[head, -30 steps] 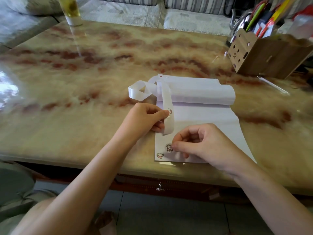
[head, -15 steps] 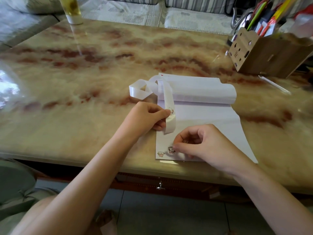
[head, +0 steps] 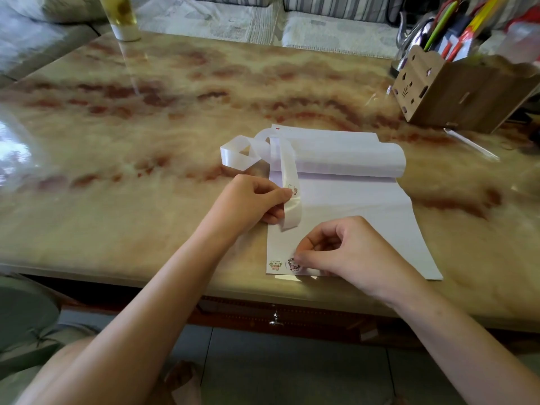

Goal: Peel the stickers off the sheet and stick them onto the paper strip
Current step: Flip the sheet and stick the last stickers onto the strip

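Right hand [head: 350,252] grip is pinched narrow on the sticker [head: 292,265] edge. The paper strip [head: 285,171], pinched in the left hand [head: 251,203], runs lengthwise just up-left of it.

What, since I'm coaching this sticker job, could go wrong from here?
1. The right hand picks at a sticker near the corner of the sheet, with only that hand on the sheet: it may lift, or the sticker may tear.
2. The left hand pinches the paper strip partway along, its loose end curling free, so this sticker could land crooked.
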Available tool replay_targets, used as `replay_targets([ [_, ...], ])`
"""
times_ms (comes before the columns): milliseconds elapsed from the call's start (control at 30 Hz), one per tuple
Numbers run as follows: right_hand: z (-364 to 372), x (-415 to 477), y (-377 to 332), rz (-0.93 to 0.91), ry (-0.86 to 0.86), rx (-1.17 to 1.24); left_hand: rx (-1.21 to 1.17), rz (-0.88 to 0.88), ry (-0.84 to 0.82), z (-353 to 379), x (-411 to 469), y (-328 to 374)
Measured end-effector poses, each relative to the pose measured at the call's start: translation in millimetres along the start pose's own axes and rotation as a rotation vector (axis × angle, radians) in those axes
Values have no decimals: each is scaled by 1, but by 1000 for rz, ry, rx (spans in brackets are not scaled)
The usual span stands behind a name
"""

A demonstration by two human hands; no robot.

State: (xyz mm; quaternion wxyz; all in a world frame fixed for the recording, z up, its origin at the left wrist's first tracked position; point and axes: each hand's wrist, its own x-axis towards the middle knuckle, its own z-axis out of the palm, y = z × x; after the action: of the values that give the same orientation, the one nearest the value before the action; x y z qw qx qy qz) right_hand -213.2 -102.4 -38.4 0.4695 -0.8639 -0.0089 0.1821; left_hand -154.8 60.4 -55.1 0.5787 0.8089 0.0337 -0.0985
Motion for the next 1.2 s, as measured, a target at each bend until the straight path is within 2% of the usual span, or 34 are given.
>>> replay_targets([
  [567, 7, -4, 2, -50, 88, -111, 6, -3, -3, 1, 0, 0],
  [1200, 8, -5, 10, -122, 98, -191, 17, -3, 5, 1, -1, 1],
])
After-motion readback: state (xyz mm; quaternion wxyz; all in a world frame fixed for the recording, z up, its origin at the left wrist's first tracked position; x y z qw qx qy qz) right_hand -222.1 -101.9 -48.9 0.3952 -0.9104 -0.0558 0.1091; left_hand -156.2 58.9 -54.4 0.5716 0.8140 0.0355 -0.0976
